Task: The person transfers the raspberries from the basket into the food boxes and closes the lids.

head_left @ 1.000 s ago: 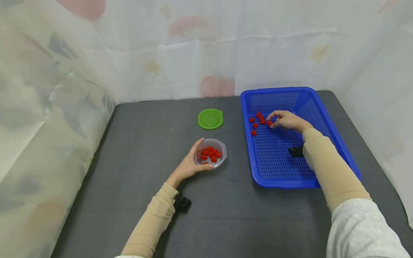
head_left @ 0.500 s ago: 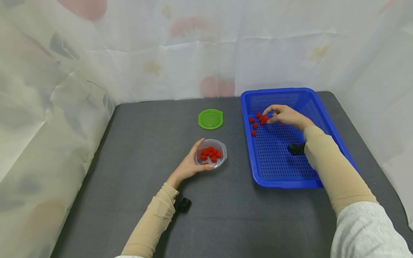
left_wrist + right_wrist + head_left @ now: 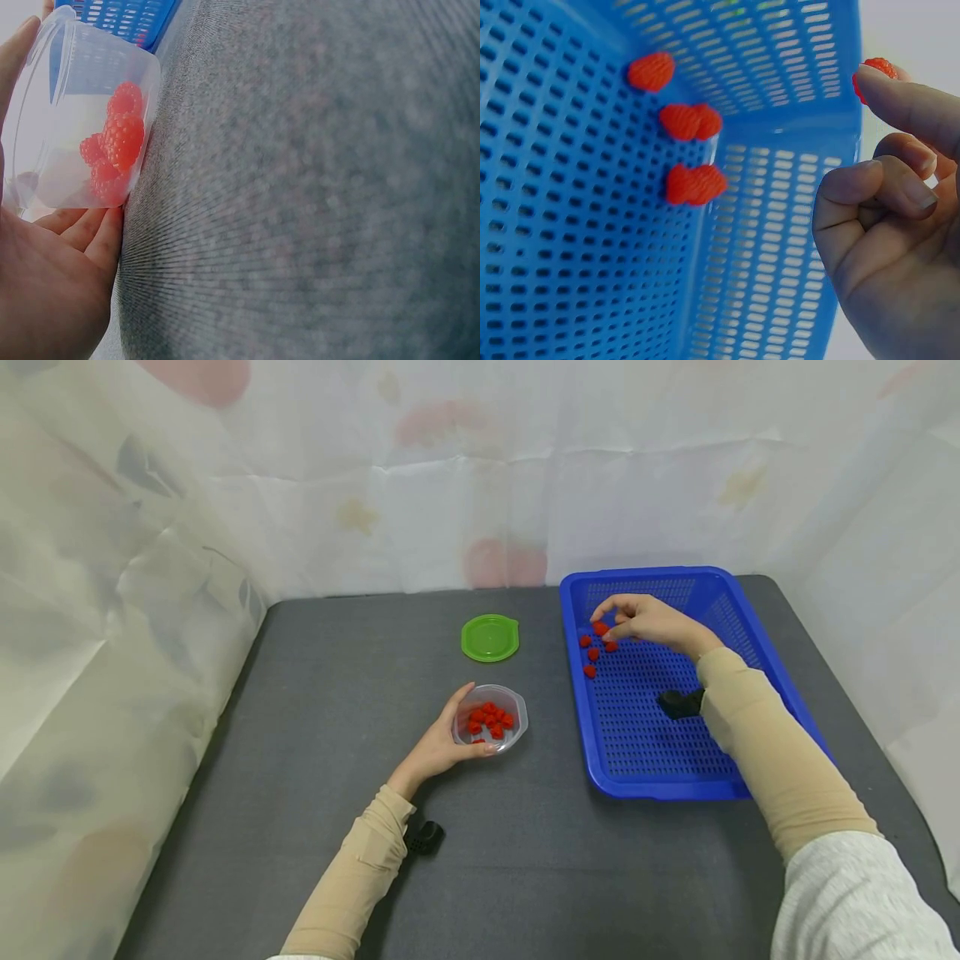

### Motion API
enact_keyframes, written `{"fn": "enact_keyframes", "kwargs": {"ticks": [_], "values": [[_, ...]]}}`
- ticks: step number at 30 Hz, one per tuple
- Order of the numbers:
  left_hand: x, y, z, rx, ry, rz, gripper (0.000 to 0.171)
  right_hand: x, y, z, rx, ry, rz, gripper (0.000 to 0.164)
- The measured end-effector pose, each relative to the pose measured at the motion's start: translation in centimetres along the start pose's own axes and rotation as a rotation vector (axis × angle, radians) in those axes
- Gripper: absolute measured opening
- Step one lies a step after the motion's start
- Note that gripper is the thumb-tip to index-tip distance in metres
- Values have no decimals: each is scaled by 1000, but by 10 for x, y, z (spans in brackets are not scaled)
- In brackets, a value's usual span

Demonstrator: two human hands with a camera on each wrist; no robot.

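Observation:
My left hand (image 3: pixel 435 750) holds a clear plastic tub (image 3: pixel 519 708) with thumb and fingers round its sides, low over the table. Several red raspberries (image 3: pixel 124 139) lie in the bottom of the tub, seen through its wall in the left wrist view. Over the far left part of the blue basket is my right hand (image 3: pixel 651 622). In the right wrist view its thumb and index finger pinch one raspberry (image 3: pixel 880 66), partly hidden by the thumb, while the other fingers curl inward. Below, more loose raspberries (image 3: pixel 651 71) rest on the basket floor near its wall.
The perforated blue basket (image 3: pixel 583 735) stands at the right of the grey table (image 3: pixel 315 693). A green lid (image 3: pixel 490 638) lies flat beyond the tub. Patterned white sheets (image 3: pixel 465 485) hang behind and at both sides.
My right hand has moved left and toward the back of the basket, and now pinches a raspberry raised off the floor. The left hand and tub have stayed put.

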State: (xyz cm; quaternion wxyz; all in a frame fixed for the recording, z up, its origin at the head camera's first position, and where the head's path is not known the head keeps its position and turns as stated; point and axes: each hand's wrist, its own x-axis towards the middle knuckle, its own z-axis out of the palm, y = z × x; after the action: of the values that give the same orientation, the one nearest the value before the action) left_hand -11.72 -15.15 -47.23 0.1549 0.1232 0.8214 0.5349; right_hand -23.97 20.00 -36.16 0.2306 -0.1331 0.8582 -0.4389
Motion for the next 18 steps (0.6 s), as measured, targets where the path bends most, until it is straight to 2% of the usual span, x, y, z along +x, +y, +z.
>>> {"fn": "enact_keyframes", "kwargs": {"ticks": [4,16,18], "values": [[0,0,0,8,3,-17,101,2,-8,3,-14,-16,-24,28],[1,1,-1,4,4,-9,101,5,-36,11,-4,-65,-93,28],[-1,5,-1,2,-2,-15,100,7,-40,14,-5,-71,-102,28]]}}
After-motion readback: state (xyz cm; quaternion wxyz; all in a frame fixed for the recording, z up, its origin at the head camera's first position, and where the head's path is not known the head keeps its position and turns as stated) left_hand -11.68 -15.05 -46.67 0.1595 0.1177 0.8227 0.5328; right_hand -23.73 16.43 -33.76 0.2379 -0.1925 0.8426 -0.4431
